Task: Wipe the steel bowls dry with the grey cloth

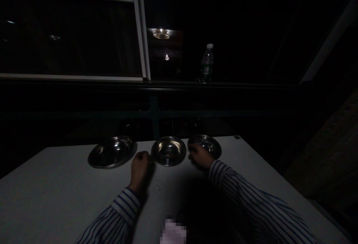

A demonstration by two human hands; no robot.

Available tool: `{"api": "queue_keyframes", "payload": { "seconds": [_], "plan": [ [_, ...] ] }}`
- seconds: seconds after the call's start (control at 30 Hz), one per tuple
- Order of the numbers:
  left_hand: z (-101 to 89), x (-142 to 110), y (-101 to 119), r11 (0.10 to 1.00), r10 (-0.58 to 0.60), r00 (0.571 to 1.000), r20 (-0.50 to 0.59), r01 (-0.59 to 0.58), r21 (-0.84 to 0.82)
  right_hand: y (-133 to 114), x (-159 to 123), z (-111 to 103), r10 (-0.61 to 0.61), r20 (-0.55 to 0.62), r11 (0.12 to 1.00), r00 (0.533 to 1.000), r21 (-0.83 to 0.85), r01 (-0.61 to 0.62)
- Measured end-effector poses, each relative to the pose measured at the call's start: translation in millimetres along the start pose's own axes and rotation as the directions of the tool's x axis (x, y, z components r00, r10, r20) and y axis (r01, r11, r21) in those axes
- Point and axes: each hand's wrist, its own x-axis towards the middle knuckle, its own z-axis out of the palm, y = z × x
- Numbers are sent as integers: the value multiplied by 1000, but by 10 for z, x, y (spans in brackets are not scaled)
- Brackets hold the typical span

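Three shiny metal dishes stand in a row along the far side of the white table. My left hand (pixel 139 169) is between the left dish (pixel 112 152) and the middle dish (pixel 168 139), its fingers curled closed. Whether anything is pinched in them is too dark to tell. Over the left rim of the right dish (pixel 215 149) is my right hand (pixel 201 156), also with curled fingers; what they hold, if anything, is hidden. A small pale reddish spot shows in the middle dish, too dim to name.
The white table (pixel 69 192) fills the lower view. Behind it, a plastic bottle (pixel 207 65) with a white cap stands on a dark ledge (pixel 173 86). A white window frame (pixel 141 28) is at upper left. A pixelated pale patch (pixel 173 232) lies at the bottom edge.
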Motion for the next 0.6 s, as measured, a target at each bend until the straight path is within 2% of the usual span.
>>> {"api": "queue_keyframes", "payload": {
  "seconds": [0.07, 0.13, 0.3, 0.43, 0.6],
  "plan": [
    [-8, -69, 88, 999, 50, 999, 6, -50, 20, 43, -24, -149, 15, -57, 1000, 998, 17, -14],
    [34, -161, 175, 997, 70, 995, 77, -72, 22, 97, -38, -314, 41, -115, 999, 992, 40, -37],
    [291, -380, 287, 999, 41, 963, 268, -43, 3, 226, -115, -697, 98, -243, 991, 965, 109, -73],
    [567, -487, 220, 999, -27, 901, 434, 42, -25, 307, -219, -896, 127, -291, 985, 948, 151, -85],
    [914, -565, 70, 996, -53, 838, 543, 86, -35, 478, -271, -1029, 185, -325, 975, 928, 178, -132]
  ]
}}
